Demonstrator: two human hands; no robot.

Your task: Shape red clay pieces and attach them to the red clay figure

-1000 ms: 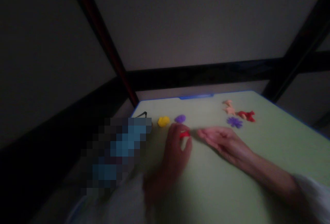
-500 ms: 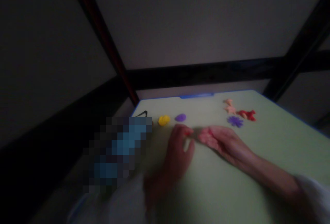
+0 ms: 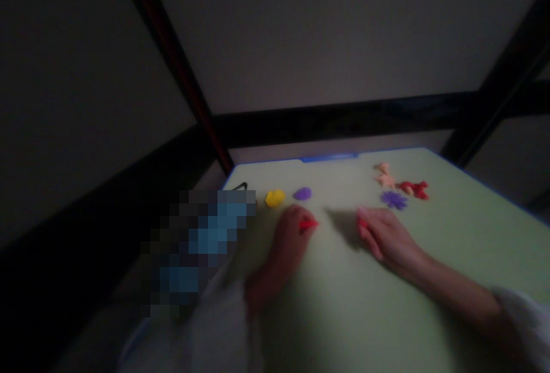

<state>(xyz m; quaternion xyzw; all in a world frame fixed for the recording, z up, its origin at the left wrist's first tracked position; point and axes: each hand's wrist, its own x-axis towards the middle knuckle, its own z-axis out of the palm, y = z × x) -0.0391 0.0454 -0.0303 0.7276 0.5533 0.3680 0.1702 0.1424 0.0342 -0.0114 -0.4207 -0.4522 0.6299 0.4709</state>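
Note:
My left hand (image 3: 293, 235) is closed in a pinch on a small red piece (image 3: 308, 224) that looks like modelling clay, its pointed tip sticking out to the right. Across a short gap, my right hand (image 3: 384, 232) is curled shut, with a bit of red clay (image 3: 363, 223) showing between thumb and fingers. Both hands are just above the pale green table (image 3: 344, 298). Behind my left hand lie a yellow lump (image 3: 275, 198) and a purple oval piece (image 3: 303, 193). Beyond my right hand are a purple flower-like shape (image 3: 394, 200), a peach-coloured figure (image 3: 385, 177) and a red figure (image 3: 416, 189).
A blurred-out bluish patch (image 3: 210, 235) covers the table's left side, with a thin dark hooked thing (image 3: 244, 185) poking out above it. The table has a blue edge (image 3: 330, 158) at the back, near a wall with a dark beam (image 3: 344, 121).
My hands have moved apart: the right has drawn back to the right and curled closed from a cupped, open shape. The red piece in my left hand now shows more plainly.

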